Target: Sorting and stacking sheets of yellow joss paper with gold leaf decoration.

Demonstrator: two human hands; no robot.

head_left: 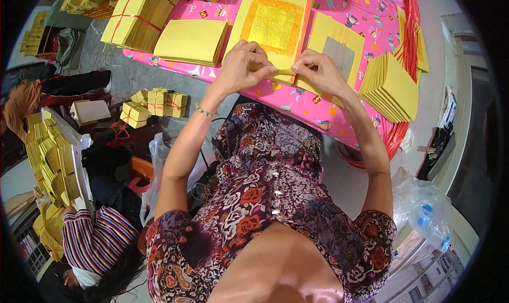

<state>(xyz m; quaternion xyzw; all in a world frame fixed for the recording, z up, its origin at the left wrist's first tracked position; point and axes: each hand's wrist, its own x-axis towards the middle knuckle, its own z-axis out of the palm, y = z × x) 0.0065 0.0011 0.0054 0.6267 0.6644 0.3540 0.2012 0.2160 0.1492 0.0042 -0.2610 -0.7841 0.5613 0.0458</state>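
Observation:
A yellow paper sheet (271,28) with a gold square inside an orange border lies on top of others, close in front of me. At its near edge my left hand (245,67) is closed, thumb and finger pinching the paper. My right hand (322,74) pinches the near right corner the same way. The near edge appears slightly curled up between the two hands. Just right of it, partly under my right hand, lies a yellow sheet with a silver-grey square (339,56). A folded stack of plain yellow paper (191,40) is left of my left hand.
A pink patterned cloth (265,93) covers the table. Fanned yellow paper (389,88) and red strings (408,43) are at the right, a tied bundle (135,19) at far left. Small tied bundles (159,104) sit on the floor. A person in a striped top (98,236) is at lower left.

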